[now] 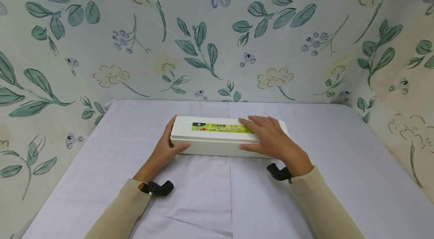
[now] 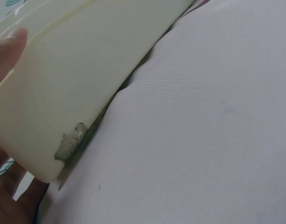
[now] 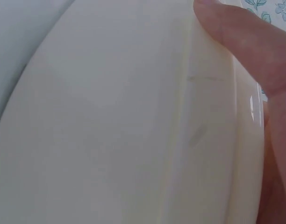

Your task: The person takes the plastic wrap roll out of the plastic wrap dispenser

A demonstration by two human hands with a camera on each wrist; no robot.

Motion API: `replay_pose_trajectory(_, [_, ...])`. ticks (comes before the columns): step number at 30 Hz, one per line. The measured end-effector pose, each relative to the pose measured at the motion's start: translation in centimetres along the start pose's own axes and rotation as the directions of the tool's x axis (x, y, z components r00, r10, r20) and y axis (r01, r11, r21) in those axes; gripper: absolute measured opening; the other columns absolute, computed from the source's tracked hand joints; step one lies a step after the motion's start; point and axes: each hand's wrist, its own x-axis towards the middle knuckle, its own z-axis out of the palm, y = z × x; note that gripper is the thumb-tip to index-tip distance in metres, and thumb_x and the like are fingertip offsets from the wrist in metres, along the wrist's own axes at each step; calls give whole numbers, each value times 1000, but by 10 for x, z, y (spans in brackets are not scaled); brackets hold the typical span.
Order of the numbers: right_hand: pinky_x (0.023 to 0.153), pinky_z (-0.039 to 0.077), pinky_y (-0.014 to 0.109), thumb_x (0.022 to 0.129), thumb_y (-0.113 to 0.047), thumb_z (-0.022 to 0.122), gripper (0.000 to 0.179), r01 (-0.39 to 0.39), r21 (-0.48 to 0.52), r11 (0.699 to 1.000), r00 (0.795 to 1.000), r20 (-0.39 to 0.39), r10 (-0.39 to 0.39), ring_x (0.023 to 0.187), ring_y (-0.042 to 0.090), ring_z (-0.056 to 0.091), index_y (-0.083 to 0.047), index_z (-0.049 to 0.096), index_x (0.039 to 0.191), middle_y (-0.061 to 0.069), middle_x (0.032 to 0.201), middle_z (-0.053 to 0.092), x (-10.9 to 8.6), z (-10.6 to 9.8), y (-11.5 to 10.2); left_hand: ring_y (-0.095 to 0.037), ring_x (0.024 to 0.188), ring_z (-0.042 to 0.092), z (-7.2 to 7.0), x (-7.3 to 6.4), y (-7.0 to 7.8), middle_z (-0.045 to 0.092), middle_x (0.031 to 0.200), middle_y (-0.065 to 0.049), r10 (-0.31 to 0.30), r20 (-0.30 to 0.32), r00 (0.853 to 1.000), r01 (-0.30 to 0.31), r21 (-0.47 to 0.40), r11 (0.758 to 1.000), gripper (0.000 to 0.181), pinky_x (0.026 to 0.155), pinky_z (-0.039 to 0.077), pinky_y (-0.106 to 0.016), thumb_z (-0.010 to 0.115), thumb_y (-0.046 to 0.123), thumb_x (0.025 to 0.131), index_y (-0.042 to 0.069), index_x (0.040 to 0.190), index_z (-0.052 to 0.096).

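Frame centre: my left hand [image 1: 165, 151] grips the left end of a white box [image 1: 215, 149]; my right hand [image 1: 274, 140] grips its right, fingers over the lid [image 1: 217, 137].

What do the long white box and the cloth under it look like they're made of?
The white box looks like hard, smooth, slightly glossy plastic: a bright highlight shows near its edge in the right wrist view. The cloth seems a matte woven fabric, perhaps cotton or polyester, given its fine ribbing and soft creases.
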Motion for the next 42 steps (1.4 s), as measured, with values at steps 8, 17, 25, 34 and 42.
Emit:
replay_pose_trajectory(8, [109,20,59,79,-64,66,85,-6,-14,1000,1000,-17,5,137,32,32,-26,37,150,11,150,38,1,3,1,-30,142,24,1,1,2,15,160,-6,-13,-4,1000,13,17,1000,100,111,27,-51,74,23,85,24,156,3])
replay_pose_trajectory(17, [110,18,59,76,-66,68,93,-26,-45,999,999,-22,25,135,30,34,-21,34,151,11,148,41,2,5,0,-30,142,25,1,1,3,16,159,-7,-11,-2,1000,11,21,1000,101,111,28,-52,74,23,85,24,156,3])
replay_pose_trajectory(25, [110,17,58,74,-67,70,98,-32,-26,999,999,-32,31,134,28,36,-19,33,151,10,146,43,3,6,-1,-31,141,26,1,1,1,15,159,-7,-5,1,1000,5,-1,1000,101,111,28,-52,74,21,85,22,156,2])
replay_pose_trajectory(34, [110,17,60,73,-68,69,100,-46,-54,998,998,-34,44,134,30,36,-16,34,151,11,145,42,3,8,-1,-32,141,27,1,0,2,15,159,-8,-10,4,1000,10,-6,1000,100,109,30,-53,73,21,85,20,156,2])
replay_pose_trajectory(42, [108,22,59,74,-68,69,98,-48,-63,997,998,-39,46,131,32,40,-18,34,151,11,143,45,5,9,-1,-31,141,26,0,0,4,16,159,-8,-10,5,1000,10,-14,1000,100,110,29,-52,73,20,86,19,156,2])
